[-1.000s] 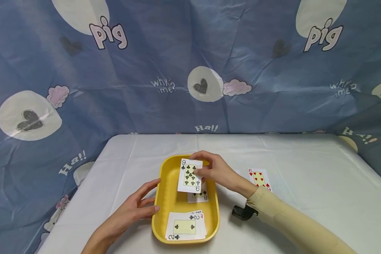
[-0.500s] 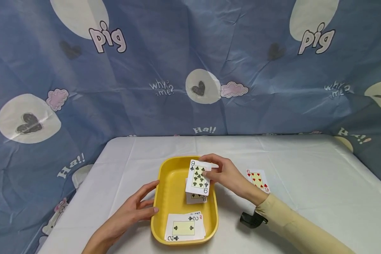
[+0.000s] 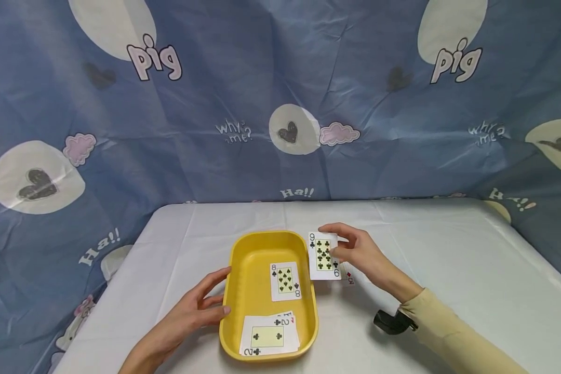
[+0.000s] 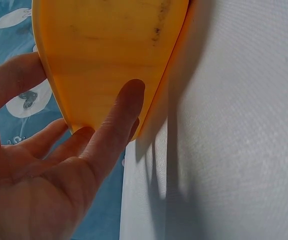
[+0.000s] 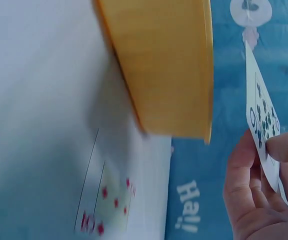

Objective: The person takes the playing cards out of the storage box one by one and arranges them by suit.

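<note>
My right hand (image 3: 362, 254) pinches a nine of clubs playing card (image 3: 320, 254), held up over the right rim of a yellow tray (image 3: 226, 332). In the right wrist view the thumb presses the card's face; a white edge behind it may be another card. An eight of spades (image 3: 285, 283) lies face up inside the tray. Near its front end a two of clubs (image 3: 266, 337) tops several overlapping cards. Extended fingers of my left hand (image 3: 191, 314) touch the tray's left side, and the left wrist view shows them against the outer wall (image 4: 104, 50).
A red diamond card (image 5: 115, 202) lies face up on the white table (image 3: 472, 270) right of the tray, partly covered by my right hand in the head view. A patterned blue cloth (image 3: 205, 171) hangs behind. A black device (image 3: 395, 322) sits at my right wrist.
My right hand has carried the nine of clubs rightward from above the tray to its right rim, uncovering the eight of spades. The six of hearts is now out of sight. My left hand stays put.
</note>
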`<state>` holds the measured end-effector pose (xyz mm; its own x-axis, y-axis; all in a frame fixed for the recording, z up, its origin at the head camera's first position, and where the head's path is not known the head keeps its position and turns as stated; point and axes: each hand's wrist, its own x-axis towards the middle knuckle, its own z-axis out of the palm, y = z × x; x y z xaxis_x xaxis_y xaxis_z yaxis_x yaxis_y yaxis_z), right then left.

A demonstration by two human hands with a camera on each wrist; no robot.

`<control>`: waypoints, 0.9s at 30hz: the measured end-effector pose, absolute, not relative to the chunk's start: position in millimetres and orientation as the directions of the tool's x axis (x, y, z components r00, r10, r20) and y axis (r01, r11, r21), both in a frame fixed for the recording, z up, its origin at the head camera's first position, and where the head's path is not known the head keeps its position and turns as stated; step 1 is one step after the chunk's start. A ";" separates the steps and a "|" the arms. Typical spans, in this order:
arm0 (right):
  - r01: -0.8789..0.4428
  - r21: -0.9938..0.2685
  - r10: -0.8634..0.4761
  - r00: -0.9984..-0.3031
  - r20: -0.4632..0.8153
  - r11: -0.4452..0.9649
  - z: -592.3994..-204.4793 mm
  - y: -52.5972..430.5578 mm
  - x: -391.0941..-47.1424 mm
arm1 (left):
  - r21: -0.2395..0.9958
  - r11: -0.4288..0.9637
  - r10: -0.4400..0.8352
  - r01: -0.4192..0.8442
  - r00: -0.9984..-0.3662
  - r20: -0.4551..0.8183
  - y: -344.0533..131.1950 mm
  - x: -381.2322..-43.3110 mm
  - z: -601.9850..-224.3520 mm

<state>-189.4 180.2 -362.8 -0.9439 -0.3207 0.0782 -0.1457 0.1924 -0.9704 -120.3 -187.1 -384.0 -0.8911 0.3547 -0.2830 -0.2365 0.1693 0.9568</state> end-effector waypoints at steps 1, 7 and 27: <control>-0.142 -0.971 -0.314 -0.947 0.076 0.193 -363.0 184.3 -189.1 | 0.956 0.169 0.355 -0.239 -0.890 -0.285 -186.9 -120.2 -384.0; -0.132 -0.966 -0.280 -0.958 0.066 0.224 -364.1 212.3 -188.9 | 0.954 0.167 0.348 -0.250 -0.890 -0.294 -186.5 -121.4 -383.6; -0.101 -0.919 -0.249 -0.969 0.003 0.380 -375.0 305.2 -188.6 | 0.944 0.176 0.326 -0.279 -0.888 -0.323 -186.0 -120.8 -384.3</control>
